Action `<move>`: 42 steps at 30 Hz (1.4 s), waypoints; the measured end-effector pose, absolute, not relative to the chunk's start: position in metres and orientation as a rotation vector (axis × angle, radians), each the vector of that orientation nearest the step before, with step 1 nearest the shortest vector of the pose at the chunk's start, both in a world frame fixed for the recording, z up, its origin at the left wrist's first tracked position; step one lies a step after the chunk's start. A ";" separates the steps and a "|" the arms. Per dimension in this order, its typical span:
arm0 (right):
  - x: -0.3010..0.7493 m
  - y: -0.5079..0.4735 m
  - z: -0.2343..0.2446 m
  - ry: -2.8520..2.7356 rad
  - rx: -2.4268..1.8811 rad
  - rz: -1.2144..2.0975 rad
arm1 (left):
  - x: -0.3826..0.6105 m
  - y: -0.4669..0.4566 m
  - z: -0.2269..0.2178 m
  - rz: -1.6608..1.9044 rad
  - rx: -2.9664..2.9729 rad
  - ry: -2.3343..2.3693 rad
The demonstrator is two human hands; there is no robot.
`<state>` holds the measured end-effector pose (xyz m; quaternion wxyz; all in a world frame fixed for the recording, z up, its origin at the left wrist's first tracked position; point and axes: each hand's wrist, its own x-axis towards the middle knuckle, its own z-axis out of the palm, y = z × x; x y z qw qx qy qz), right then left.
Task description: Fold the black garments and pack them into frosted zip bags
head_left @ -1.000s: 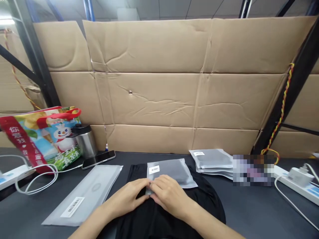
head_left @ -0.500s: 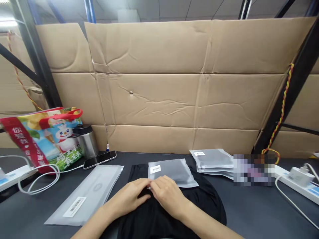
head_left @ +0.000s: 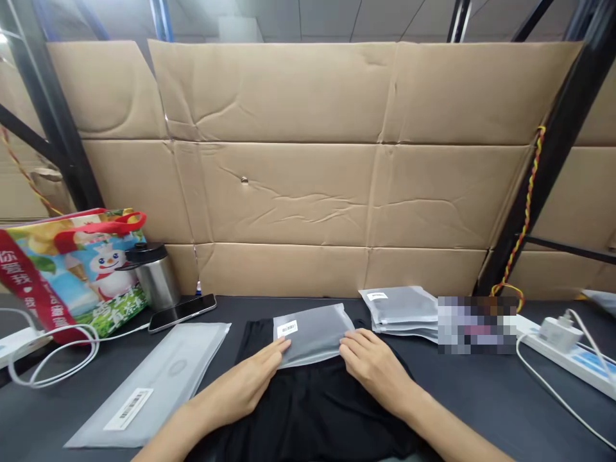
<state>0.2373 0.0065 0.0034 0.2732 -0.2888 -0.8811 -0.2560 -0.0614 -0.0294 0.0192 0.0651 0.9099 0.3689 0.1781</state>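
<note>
Plenty going on along this dark counter (head_left: 481,410), so going left to right: a colourful tote bag (head_left: 72,282) with red handles sits at the far left, with a white power strip (head_left: 19,340) and a looped white cable (head_left: 48,362) in front of it. Next comes a steel tumbler (head_left: 154,279) with a black lid, and a phone (head_left: 181,313) lying flat just beside it. Closer in, a flat frosted bag (head_left: 154,385) with a barcode sticker lies at a slant, near the left forearm but not under it. The bit that matters is mid-counter: a frosted pouch (head_left: 312,337) sits on a black garment (head_left: 308,417), straight ahead of the person, with its long axis running roughly side to side. The left hand (head_left: 245,378) touches the pouch's left end, by a white barcode label (head_left: 287,328), and the right hand (head_left: 373,372) touches the right end. Neither hand is clearly nearer. They're apart, resting flat rather than clamped on. The pouch looks thin, matte and a bit see-through, with the dark cloth showing through it. Further right there's a tidy stack of similar pouches (head_left: 402,314), a pixelated patch (head_left: 476,324) I can't make out, and a second power strip (head_left: 572,356) with a white plug adapter (head_left: 553,332).
</note>
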 end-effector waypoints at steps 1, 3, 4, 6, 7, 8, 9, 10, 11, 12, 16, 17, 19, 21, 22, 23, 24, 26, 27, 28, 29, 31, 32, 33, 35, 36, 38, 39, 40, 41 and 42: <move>0.246 0.008 0.003 -2.357 -0.806 -0.693 | -0.063 -0.029 0.017 0.523 2.746 1.114; 0.259 0.010 0.002 -2.338 -0.859 -0.692 | -0.066 -0.029 0.014 0.502 2.741 1.127; 0.262 0.010 0.002 -2.338 -0.886 -0.682 | -0.067 -0.029 0.014 0.490 2.734 1.144; 0.266 0.009 0.005 -2.343 -0.909 -0.643 | -0.067 -0.030 0.016 0.469 2.714 1.201; 0.266 0.008 0.006 -2.347 -0.911 -0.613 | -0.066 -0.031 0.019 0.471 2.701 1.240; 0.265 0.006 0.008 -2.351 -0.904 -0.579 | -0.063 -0.032 0.022 0.483 2.687 1.277; 0.263 0.005 0.009 -2.357 -0.887 -0.544 | -0.059 -0.032 0.026 0.501 2.674 1.304; 0.260 0.003 0.011 -2.361 -0.863 -0.514 | -0.054 -0.033 0.030 0.530 2.665 1.322; 0.257 0.001 0.012 -2.368 -0.833 -0.491 | -0.048 -0.032 0.033 0.563 2.663 1.328; 0.253 -0.001 0.012 -2.380 -0.799 -0.476 | -0.041 -0.031 0.036 0.591 2.670 1.322; 0.240 -0.005 0.008 -2.400 -0.682 -0.494 | -0.016 -0.022 0.038 0.548 2.815 1.179; 0.238 -0.005 0.007 -2.394 -0.672 -0.505 | -0.011 -0.019 0.037 0.518 2.858 1.135; 0.236 -0.005 0.006 -2.374 -0.667 -0.526 | -0.006 -0.015 0.037 0.524 2.896 1.116; 0.234 -0.004 0.008 -2.345 -0.684 -0.555 | -0.001 -0.012 0.040 0.621 2.866 1.198; 0.232 -0.003 0.010 -2.323 -0.700 -0.575 | 0.001 -0.010 0.042 0.688 2.834 1.259; 0.229 -0.002 0.014 -2.297 -0.722 -0.598 | 0.003 -0.009 0.044 0.755 2.798 1.320; 0.225 0.000 0.017 -2.273 -0.755 -0.620 | 0.005 -0.008 0.047 0.818 2.764 1.369; 0.215 0.004 0.025 -2.255 -0.836 -0.636 | 0.010 -0.007 0.052 0.907 2.711 1.416; 0.209 0.006 0.027 -2.265 -0.879 -0.631 | 0.011 -0.007 0.054 0.937 2.687 1.417; 0.204 0.009 0.029 -2.287 -0.923 -0.622 | 0.012 -0.007 0.055 0.958 2.659 1.401; 0.200 0.013 0.030 -2.316 -0.960 -0.616 | 0.011 -0.007 0.056 0.976 2.624 1.378; 0.194 0.021 0.026 -2.377 -0.989 -0.633 | 0.006 -0.005 0.056 0.985 2.531 1.333; 0.193 0.026 0.023 -2.402 -0.979 -0.652 | 0.001 -0.003 0.054 0.967 2.486 1.324; 0.192 0.030 0.019 -2.417 -0.953 -0.668 | -0.004 -0.001 0.051 0.915 2.453 1.324; 0.193 0.036 0.011 -2.417 -0.888 -0.677 | -0.016 0.005 0.041 0.744 2.429 1.336; 0.194 0.037 0.008 -2.407 -0.855 -0.673 | -0.021 0.008 0.035 0.656 2.427 1.333; 0.196 0.035 0.007 -2.377 -0.806 -0.663 | -0.029 0.012 0.023 0.531 2.444 1.318; 0.197 0.032 0.007 -2.368 -0.783 -0.657 | -0.031 0.014 0.018 0.496 2.459 1.313; 0.198 0.027 0.009 -2.370 -0.758 -0.648 | -0.032 0.015 0.014 0.480 2.474 1.313; 0.199 0.020 0.012 -2.379 -0.727 -0.633 | -0.032 0.016 0.010 0.462 2.491 1.320; 0.201 0.012 0.014 -2.396 -0.698 -0.608 | -0.032 0.016 0.008 0.443 2.509 1.330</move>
